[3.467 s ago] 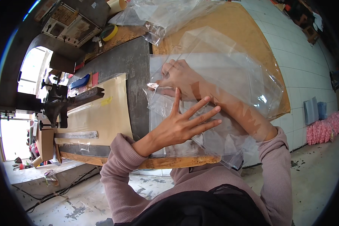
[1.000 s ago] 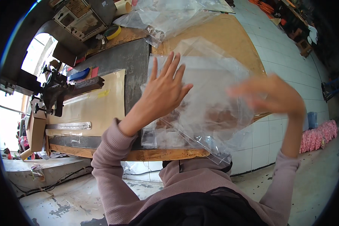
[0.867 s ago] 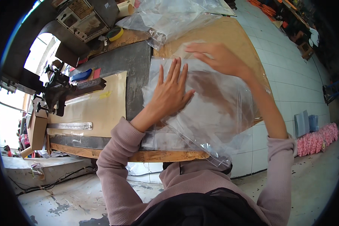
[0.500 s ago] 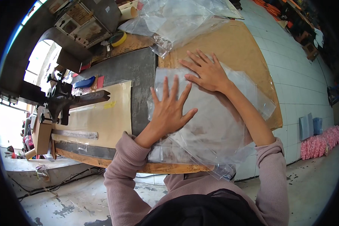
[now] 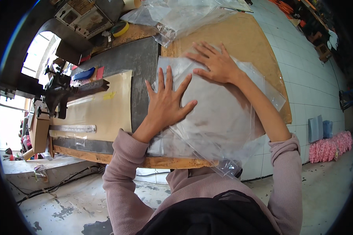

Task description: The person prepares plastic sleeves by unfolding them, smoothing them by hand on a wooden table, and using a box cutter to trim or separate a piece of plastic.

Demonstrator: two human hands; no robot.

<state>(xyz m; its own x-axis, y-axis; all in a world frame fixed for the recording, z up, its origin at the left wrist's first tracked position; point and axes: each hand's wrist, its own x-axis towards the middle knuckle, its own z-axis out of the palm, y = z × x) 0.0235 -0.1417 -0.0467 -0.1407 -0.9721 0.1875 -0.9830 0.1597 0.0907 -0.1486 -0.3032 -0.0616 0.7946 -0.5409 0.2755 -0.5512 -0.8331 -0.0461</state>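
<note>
Here, left hand [image 5: 166, 102]: fingers spread, palm down on the clear plastic film [image 5: 219, 113] toward 9 o'clock.
Right hand [image 5: 215, 64]: fingers also spread, lying over the film's 12 o'clock side.
Film: rests in layers on the wood-edged workbench [image 5: 176, 162], one end overhanging at 6 o'clock.
Work in hand: apparently smoothing the layers flat.
Next move: likely calls for light, even pressure, since thin layers may slide or crease.
</note>
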